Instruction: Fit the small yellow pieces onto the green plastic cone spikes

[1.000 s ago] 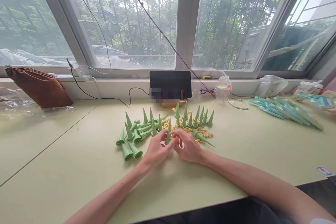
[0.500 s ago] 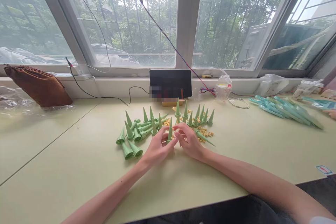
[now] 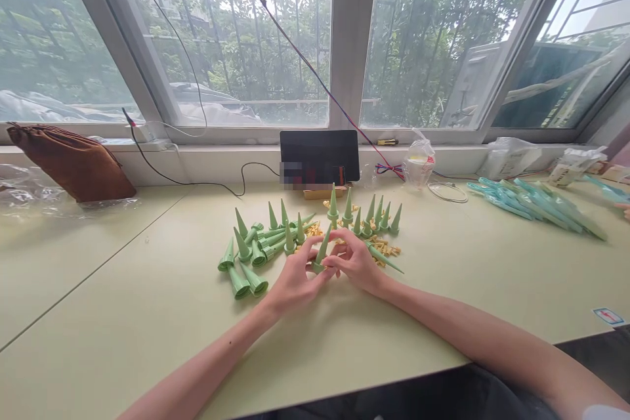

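My left hand is closed around the lower part of a green plastic cone-shaped spike, whose tip leans to the right. My right hand meets it from the other side, thumb and fingers bent together beside the cone's base; what they pinch is too small and covered to make out. Left of my hands, several more green spikes stand or lie in a cluster. Others stand upright behind my right hand, and one lies beside it. Small yellow pieces are scattered among them.
A black tablet leans by the window sill. Far left stands a brown drawstring bag. Teal plastic-wrapped items lie at right, near another person's fingers. A plastic-bagged cup and cables sit at the back.
The spike in my left hand has gone from nearly upright to leaning right. My right hand's fingers have shifted in closer around its base.
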### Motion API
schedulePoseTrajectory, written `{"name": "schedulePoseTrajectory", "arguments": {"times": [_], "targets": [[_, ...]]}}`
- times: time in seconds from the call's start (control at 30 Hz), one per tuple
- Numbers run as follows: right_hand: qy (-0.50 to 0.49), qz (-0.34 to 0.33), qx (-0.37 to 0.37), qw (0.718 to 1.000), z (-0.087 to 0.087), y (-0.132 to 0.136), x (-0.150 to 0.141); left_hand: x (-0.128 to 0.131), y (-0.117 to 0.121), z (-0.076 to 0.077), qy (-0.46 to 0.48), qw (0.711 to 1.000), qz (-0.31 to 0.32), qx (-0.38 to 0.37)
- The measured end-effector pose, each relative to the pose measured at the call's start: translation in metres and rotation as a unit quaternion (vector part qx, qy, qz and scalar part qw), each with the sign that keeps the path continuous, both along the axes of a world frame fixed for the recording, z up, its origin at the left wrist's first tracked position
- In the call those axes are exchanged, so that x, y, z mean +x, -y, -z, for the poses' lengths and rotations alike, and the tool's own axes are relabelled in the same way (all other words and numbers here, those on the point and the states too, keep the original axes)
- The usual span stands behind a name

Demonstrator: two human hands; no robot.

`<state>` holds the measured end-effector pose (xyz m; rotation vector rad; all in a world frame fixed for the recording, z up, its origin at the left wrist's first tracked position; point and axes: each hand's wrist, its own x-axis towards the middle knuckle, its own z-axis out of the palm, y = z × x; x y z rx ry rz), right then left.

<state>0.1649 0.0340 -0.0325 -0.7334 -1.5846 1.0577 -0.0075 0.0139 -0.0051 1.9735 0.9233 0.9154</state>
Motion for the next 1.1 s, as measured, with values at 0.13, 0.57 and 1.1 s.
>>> {"name": "schedulePoseTrajectory", "arguments": {"times": [0.13,0.57,1.1], "targets": [[0.007,-0.02,-0.034,0.999,0.0022,-0.0008,0.0012,0.0003,0.0006,-0.0013,-0.003,1.0,-0.001,0.013],[0.04,-0.031,0.023,0.998,-0.0027,0.0058,0.0008,0.0009,0.0037,-0.0078,-0.028,0.999,-0.018,0.029],[-0.015,-0.022,0.002,1.0,0.0006,0.0039,-0.0004,0.0024,0.0048,-0.0088,-0.034,0.999,-0.019,0.026]]}}
